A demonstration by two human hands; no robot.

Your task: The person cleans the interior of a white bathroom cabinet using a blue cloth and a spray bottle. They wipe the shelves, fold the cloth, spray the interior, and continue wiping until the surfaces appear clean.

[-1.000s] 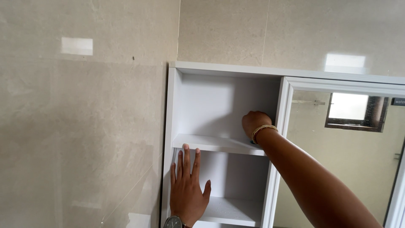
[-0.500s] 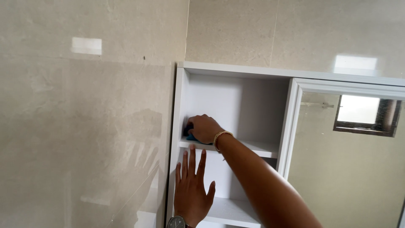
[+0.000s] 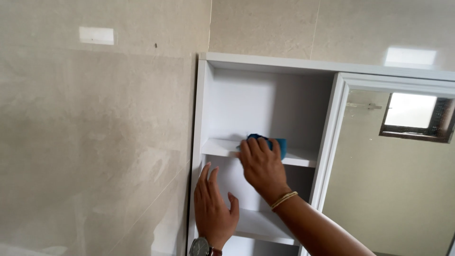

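A white wall cabinet (image 3: pixel 265 64) with open shelves hangs in the corner of a tiled room. My right hand (image 3: pixel 261 166) presses a blue cloth (image 3: pixel 279 143) onto the front of the upper shelf (image 3: pixel 218 148), fingers spread over it. My left hand (image 3: pixel 213 208), with a wristwatch on the wrist, lies flat with fingers apart against the cabinet's left front edge, just below that shelf. A lower shelf (image 3: pixel 258 223) shows beneath my right forearm.
Glossy beige wall tiles (image 3: pixel 95 132) fill the left side and the space above the cabinet. To the right is a white-framed mirror door (image 3: pixel 403 180), which reflects a small window (image 3: pixel 412 118).
My right hand has swept the blue cloth from the right of the upper shelf to its left corner, then back to the front middle. My left hand has stayed on the cabinet edge.
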